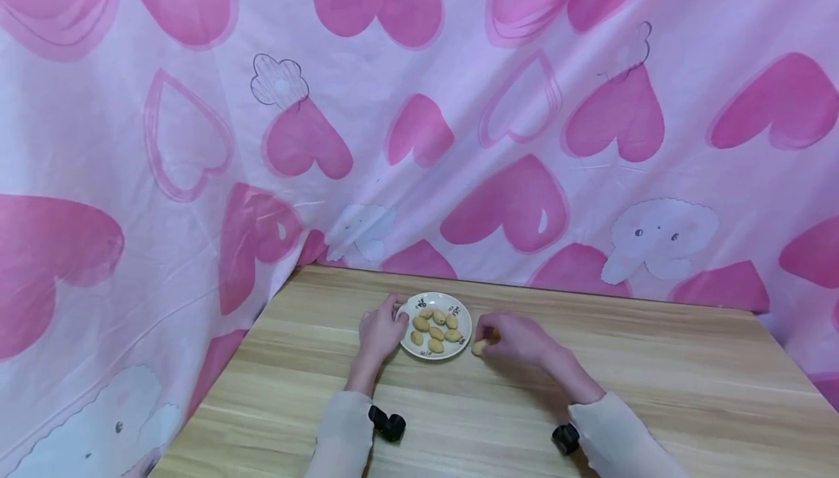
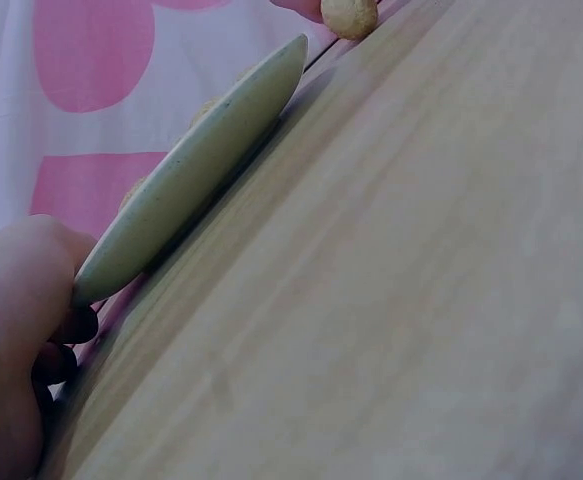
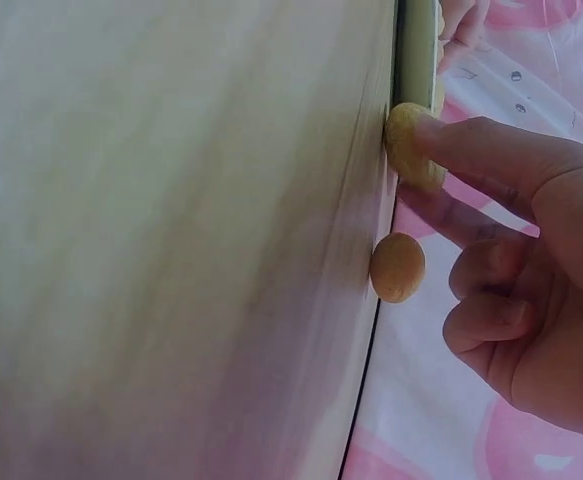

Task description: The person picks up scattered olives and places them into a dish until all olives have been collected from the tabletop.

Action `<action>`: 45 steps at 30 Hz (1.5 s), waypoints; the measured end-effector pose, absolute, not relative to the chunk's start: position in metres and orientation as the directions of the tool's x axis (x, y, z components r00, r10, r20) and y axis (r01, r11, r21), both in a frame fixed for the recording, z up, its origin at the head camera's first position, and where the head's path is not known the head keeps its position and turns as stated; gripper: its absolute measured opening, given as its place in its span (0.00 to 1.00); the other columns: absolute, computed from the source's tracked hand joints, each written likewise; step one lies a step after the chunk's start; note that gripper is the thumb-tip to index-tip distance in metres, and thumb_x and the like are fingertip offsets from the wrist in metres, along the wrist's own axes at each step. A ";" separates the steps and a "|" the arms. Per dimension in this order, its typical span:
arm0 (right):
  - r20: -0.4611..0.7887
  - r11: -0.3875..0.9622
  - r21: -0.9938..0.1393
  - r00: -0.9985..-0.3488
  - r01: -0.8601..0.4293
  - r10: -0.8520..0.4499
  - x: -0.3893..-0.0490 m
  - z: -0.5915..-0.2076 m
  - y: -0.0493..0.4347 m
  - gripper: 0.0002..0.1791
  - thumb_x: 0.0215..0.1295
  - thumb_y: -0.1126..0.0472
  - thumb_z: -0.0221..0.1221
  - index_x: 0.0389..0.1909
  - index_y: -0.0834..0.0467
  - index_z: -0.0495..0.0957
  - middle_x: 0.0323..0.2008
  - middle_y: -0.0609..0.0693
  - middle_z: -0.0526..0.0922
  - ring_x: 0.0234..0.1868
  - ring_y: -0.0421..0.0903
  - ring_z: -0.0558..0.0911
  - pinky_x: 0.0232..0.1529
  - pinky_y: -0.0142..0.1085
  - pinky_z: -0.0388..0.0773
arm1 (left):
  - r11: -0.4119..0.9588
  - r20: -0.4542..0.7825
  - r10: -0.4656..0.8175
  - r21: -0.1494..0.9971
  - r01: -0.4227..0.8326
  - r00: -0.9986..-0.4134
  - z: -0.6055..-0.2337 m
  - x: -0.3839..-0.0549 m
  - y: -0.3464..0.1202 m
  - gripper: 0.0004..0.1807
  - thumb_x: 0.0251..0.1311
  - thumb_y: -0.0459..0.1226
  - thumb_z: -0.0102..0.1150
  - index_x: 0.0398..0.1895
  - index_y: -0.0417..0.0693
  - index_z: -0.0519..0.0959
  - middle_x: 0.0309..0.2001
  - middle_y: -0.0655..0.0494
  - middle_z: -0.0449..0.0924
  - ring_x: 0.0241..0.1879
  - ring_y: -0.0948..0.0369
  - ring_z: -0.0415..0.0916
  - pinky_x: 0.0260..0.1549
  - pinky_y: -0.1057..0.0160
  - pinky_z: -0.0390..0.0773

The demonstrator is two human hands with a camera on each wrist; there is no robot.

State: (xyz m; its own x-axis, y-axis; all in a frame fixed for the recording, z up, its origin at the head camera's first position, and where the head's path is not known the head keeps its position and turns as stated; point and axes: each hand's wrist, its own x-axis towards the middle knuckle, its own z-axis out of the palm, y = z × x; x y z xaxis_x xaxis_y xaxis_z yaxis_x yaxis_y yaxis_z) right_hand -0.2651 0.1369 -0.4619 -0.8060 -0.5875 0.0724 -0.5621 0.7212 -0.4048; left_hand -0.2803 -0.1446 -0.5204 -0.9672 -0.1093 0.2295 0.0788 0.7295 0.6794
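Observation:
A small white plate (image 1: 408, 339) with dark printed marks on its rim stands on the wooden table, bearing several small oval tan pieces (image 1: 435, 333) whose kind I cannot tell. At the plate's left edge, my left hand (image 1: 382, 328) grips the rim; the left wrist view shows the thumb near the top edge and fingers below. Just right of the plate, my right hand (image 1: 521, 339) pinches another oval tan piece (image 3: 408, 140) between thumb and fingertips, low by the tabletop. One more oval piece (image 3: 398, 267) lies on the table beside it, mostly hidden under the hand in the head view.
The wooden table (image 1: 655, 369) extends to both sides and toward me. A pink cloth with hearts (image 1: 505, 201) hangs along its back and left edges. Black wrist cameras (image 1: 392, 427) sit at both sleeves.

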 end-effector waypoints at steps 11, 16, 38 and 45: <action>0.071 0.729 -0.428 -0.824 -0.534 -0.562 -0.268 -0.451 0.136 0.08 0.55 0.59 0.70 0.33 0.46 0.81 0.32 0.37 0.81 0.36 0.40 0.78 0.39 0.38 0.76 | 0.734 0.225 -0.100 0.674 0.081 -0.969 -0.519 -0.281 -0.146 0.16 0.62 0.41 0.57 0.54 0.55 0.79 0.28 0.60 0.76 0.29 0.60 0.71 0.44 0.56 0.63; 0.112 0.708 -0.438 -0.815 -0.554 -0.568 -0.276 -0.448 0.132 0.08 0.53 0.60 0.68 0.33 0.46 0.81 0.32 0.38 0.81 0.37 0.42 0.80 0.38 0.37 0.75 | 0.730 0.214 -0.100 0.679 0.075 -0.972 -0.518 -0.281 -0.148 0.16 0.63 0.42 0.57 0.54 0.56 0.79 0.30 0.60 0.78 0.31 0.60 0.73 0.45 0.56 0.64; 0.108 0.733 -0.474 -0.858 -0.489 -0.502 -0.303 -0.437 0.103 0.06 0.57 0.59 0.68 0.34 0.48 0.82 0.34 0.40 0.81 0.38 0.42 0.78 0.43 0.39 0.75 | 0.734 0.213 -0.107 0.676 0.067 -0.971 -0.520 -0.282 -0.145 0.16 0.62 0.41 0.58 0.54 0.56 0.79 0.29 0.60 0.76 0.30 0.60 0.72 0.44 0.57 0.64; 0.103 0.738 -0.486 -0.870 -0.468 -0.483 -0.312 -0.440 0.095 0.06 0.57 0.58 0.69 0.34 0.47 0.82 0.33 0.40 0.81 0.39 0.42 0.78 0.45 0.40 0.75 | 0.731 0.203 -0.106 0.680 0.062 -0.973 -0.521 -0.282 -0.144 0.16 0.63 0.41 0.57 0.54 0.57 0.79 0.29 0.61 0.76 0.30 0.61 0.70 0.44 0.58 0.63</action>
